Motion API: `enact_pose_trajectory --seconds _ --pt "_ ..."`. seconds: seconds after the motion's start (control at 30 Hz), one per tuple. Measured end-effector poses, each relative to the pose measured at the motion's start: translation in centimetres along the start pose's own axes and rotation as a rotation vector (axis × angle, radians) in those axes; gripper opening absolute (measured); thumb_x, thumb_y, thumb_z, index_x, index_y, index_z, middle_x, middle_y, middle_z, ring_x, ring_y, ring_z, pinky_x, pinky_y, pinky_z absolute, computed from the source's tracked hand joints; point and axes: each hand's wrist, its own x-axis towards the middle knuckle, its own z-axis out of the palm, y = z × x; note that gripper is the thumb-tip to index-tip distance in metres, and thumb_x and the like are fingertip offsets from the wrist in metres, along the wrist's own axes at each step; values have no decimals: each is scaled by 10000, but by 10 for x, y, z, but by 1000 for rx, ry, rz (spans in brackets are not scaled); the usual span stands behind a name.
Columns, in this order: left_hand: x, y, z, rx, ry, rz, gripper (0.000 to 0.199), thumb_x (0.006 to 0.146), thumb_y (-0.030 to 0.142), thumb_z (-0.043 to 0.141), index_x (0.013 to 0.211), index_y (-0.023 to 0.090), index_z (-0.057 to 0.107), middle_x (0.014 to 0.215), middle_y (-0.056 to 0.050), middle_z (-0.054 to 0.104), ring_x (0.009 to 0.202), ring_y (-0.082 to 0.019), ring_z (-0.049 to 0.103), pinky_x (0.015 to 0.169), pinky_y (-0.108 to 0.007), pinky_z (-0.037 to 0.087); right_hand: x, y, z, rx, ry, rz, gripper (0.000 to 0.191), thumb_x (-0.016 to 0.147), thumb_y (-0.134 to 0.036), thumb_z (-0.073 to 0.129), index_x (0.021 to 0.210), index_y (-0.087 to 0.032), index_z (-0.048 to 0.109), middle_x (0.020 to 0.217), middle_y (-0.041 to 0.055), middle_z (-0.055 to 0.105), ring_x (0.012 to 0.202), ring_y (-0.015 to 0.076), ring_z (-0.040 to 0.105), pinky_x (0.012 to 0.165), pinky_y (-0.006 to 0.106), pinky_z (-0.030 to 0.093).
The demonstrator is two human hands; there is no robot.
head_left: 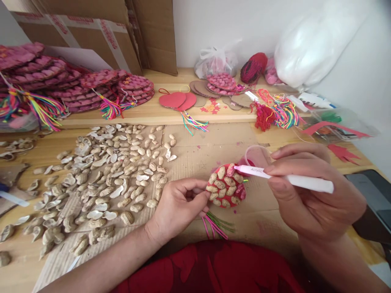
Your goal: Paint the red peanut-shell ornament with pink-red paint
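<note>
Two hands: both at the red disc (226, 186), the landmark below.
Left hand (180, 203): fingertips pinch the disc's left edge, holding it just above the cardboard sheet (195, 156).
Right hand (308, 189): fingers closed round a white marker (284, 177); its pink tip touches the disc's upper right.
Disc handling: likely light and stiff; the glued peanut shells look brittle, so the bare rim is the place to hold.
Tassel (215, 225): hangs below the disc.
Loose shells (106, 179): spread left of the disc.
Finished pieces (76, 85): stacked far upper left of the disc.
</note>
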Motion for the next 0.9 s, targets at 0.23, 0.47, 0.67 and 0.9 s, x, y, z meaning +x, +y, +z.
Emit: enact_pose_trajectory --seconds 0.23,0.47,0.67,0.9 --pt "0 0 0 -6 10 -7 238 787 282 740 965 129 779 627 2 684 510 -76 614 513 -155 554 0 -2 1 -27 -85 5 172 767 -113 751 911 -190 698 799 9 712 895 240 647 805 447 518" --pt "0 -1 0 0 12 1 230 788 283 736 959 133 778 638 -7 694 520 -88 628 523 -168 560 0 -2 0 -11 -107 -1 199 763 -124 746 926 -218 685 796 9 723 899 258 663 811 465 530" --pt "-1 0 0 8 13 -3 229 798 284 725 969 143 783 637 -8 695 520 -90 628 526 -170 557 0 0 4 -26 12 -36 208 717 -110 764 892 -199 697 761 9 726 824 242 661 770 443 513" --pt "-1 1 1 23 23 2 237 785 282 731 966 140 786 639 -13 697 523 -93 626 524 -174 556 0 -1 4 -39 -26 -24 220 727 -138 772 918 -221 701 786 5 733 858 254 670 783 448 516"
